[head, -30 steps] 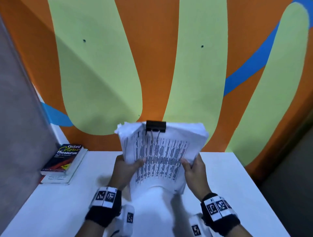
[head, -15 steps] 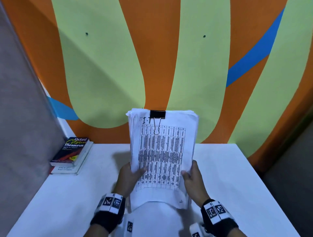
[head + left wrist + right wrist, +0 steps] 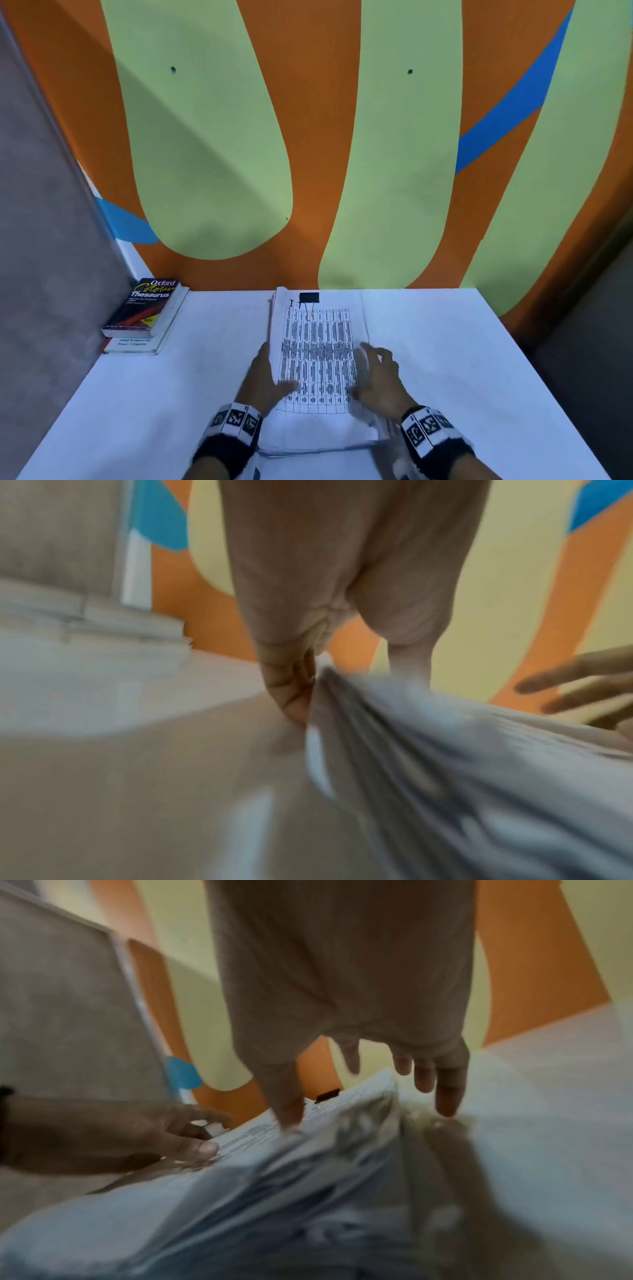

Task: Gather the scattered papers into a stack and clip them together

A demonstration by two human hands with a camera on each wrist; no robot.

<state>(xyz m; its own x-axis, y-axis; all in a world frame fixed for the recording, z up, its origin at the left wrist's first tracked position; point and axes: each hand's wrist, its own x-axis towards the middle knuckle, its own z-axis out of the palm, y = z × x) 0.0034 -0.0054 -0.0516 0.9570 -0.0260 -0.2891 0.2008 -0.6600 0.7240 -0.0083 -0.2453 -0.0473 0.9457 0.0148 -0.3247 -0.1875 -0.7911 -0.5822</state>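
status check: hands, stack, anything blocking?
Left hand at stack's left edge, right hand open. Paper stack flat, binder clip on. Nothing blocking.

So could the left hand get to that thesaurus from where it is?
Probably yes. The left hand rests at the paper stack's left edge, and only bare white table lies between it and the thesaurus. It would need to let go first.
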